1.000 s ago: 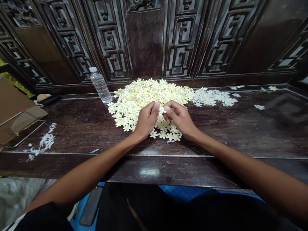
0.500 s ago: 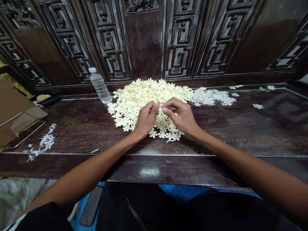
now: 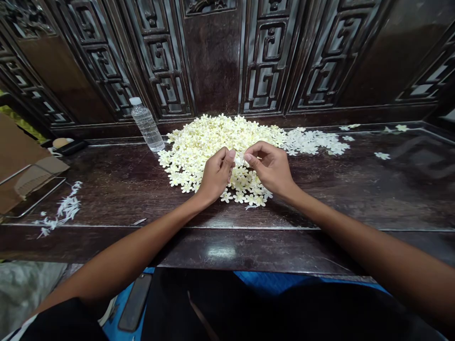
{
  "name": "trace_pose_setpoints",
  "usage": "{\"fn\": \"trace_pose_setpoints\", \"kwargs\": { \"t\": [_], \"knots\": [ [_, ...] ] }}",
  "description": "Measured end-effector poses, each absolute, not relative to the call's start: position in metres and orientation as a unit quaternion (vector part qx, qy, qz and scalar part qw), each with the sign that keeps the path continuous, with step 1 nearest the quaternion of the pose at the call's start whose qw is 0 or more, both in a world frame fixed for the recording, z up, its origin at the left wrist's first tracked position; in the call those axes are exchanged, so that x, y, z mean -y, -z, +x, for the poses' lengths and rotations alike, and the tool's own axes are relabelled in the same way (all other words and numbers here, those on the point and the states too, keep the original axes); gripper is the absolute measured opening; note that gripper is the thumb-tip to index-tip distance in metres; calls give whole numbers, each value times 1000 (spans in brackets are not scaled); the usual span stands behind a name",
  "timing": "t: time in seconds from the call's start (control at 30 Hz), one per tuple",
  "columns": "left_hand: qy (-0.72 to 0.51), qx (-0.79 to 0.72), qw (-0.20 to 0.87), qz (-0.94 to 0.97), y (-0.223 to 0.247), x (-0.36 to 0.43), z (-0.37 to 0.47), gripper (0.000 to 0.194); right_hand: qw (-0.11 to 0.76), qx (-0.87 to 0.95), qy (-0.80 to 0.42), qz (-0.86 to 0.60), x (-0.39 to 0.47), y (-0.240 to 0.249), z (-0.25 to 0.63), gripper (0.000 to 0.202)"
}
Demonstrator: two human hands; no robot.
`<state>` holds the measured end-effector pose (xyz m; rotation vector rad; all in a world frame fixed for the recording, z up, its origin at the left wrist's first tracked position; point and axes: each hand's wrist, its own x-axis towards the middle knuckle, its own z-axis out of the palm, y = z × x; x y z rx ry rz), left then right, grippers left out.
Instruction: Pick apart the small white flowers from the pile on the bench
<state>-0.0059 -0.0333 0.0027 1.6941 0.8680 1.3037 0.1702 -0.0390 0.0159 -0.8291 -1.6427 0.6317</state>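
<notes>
A heap of pale yellow and white flowers [image 3: 213, 132] lies on the dark wooden bench [image 3: 117, 184]. Over its front part, both hands are raised close together. My left hand [image 3: 216, 174] is closed, thumb pressed to the curled fingers; what it pinches is too small to make out. Just to the right, a narrow gap away, my right hand [image 3: 272, 168] has its thumb and forefinger pinched together. Something tiny and pale shows near the fingertips between the hands, but I cannot tell its kind.
A water bottle [image 3: 147, 125] stands left of the heap. Thin white stems [image 3: 67, 208] lie scattered at the left by a cardboard box [image 3: 21, 166]. Whiter flowers [image 3: 316, 142] spread to the right. Behind rises a carved wooden panel [image 3: 213, 61]. A phone [image 3: 135, 303] rests below the bench edge.
My right hand has moved slightly to the right, widening the gap between the two hands. My left hand stays almost in place, still closed.
</notes>
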Motion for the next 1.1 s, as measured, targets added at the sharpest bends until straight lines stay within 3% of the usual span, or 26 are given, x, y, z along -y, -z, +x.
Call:
{"fn": "trace_pose_setpoints", "kwargs": {
  "t": [0.27,0.4,0.5,0.57,0.67,0.77,1.1],
  "knots": [
    [-514,-359,405,666,-3,32,-8,51,571,678,-215,-410,12,-5,192,44],
    [-516,-358,414,658,-2,32,-8,51,676,532,-151,-487,-21,10,225,31],
    [-516,-350,411,665,-3,33,-8,52,732,436,-109,-512,-30,10,235,43],
    [-514,-349,407,670,-4,34,-7,53,707,500,-91,-491,-21,4,227,44],
    [-512,-355,398,673,-5,34,-7,53,605,662,-145,-419,9,-10,198,26],
    [-515,-358,382,679,-6,34,-7,54,536,745,-170,-360,36,-18,173,28],
    [-514,-343,376,690,-3,33,-7,54,559,741,-190,-320,38,-12,169,41]
  ]
}}
